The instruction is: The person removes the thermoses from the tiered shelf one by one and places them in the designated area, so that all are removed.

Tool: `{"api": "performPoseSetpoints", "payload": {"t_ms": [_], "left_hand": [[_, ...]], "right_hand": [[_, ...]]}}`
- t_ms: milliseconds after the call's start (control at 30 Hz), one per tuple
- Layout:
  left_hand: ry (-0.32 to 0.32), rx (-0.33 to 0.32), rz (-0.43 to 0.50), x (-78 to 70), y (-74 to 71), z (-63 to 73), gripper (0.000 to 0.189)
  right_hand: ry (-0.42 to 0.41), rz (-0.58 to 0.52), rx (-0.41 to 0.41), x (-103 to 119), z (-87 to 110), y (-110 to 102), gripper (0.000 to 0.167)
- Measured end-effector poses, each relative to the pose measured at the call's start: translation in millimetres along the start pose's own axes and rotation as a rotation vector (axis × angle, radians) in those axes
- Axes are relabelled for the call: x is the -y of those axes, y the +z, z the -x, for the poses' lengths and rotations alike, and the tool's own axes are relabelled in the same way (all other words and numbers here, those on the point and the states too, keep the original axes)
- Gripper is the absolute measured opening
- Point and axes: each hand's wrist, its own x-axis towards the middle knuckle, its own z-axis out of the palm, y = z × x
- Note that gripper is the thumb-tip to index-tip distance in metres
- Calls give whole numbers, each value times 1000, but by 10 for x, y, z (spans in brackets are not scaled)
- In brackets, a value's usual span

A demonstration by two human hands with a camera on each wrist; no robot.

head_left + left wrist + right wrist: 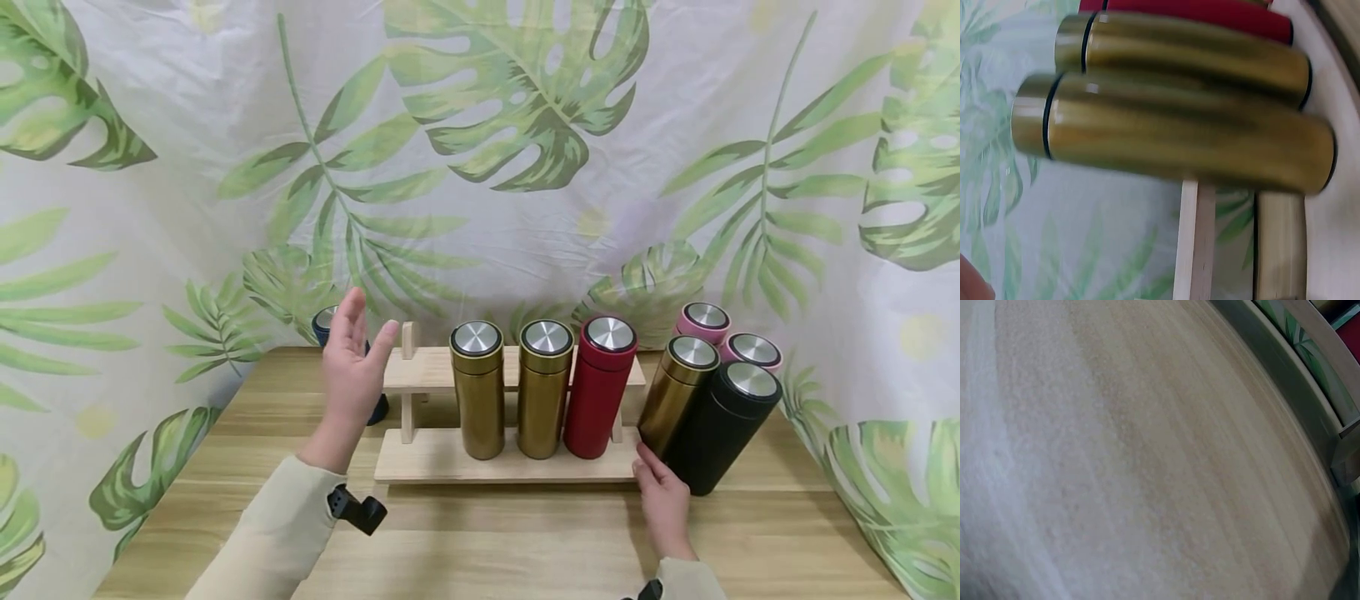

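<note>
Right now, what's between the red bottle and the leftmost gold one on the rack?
One gold bottle, standing on the lower shelf between the red bottle and leftmost gold one. Head view shows it; left wrist view agrees.

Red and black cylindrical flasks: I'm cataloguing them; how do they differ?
The red flask stands on the wooden rack's lower shelf, the black flask on the wooden table. The red flask ends a row of three; the black flask fronts a cluster of four. Both have silvery tops.

Three flasks point(542, 412) on the rack point(423, 457) — four others point(716, 433) to its right.
</note>
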Motion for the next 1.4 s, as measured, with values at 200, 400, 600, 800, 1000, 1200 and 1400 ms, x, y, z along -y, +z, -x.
{"api": "performPoseSetpoints", "payload": {"t_ms": [200, 400, 600, 800, 1000, 1200, 1400], "left_hand": [[-84, 90, 60, -41, 162, 108, 62], [-164, 165, 90, -10, 303, 191, 66], [-231, 223, 106, 40, 437, 237, 70], [-249, 260, 78, 75, 559, 268, 75], [-271, 270, 30, 106, 633, 308, 81], [-270, 258, -21, 124, 676, 329, 83], [-244, 235, -48, 137, 688, 327, 78]], "right_hand": [[1, 35, -23, -16, 3, 2, 37], [7, 10, -7, -15, 11, 3, 37], [7, 6, -1, -15, 15, 4, 37], [11, -18, 7, -25, 14, 1, 39], [15, -17, 15, -17, 13, 4, 38], [12, -21, 8, -6, 14, 6, 38], [4, -24, 1, 15, 21, 4, 37]]}}
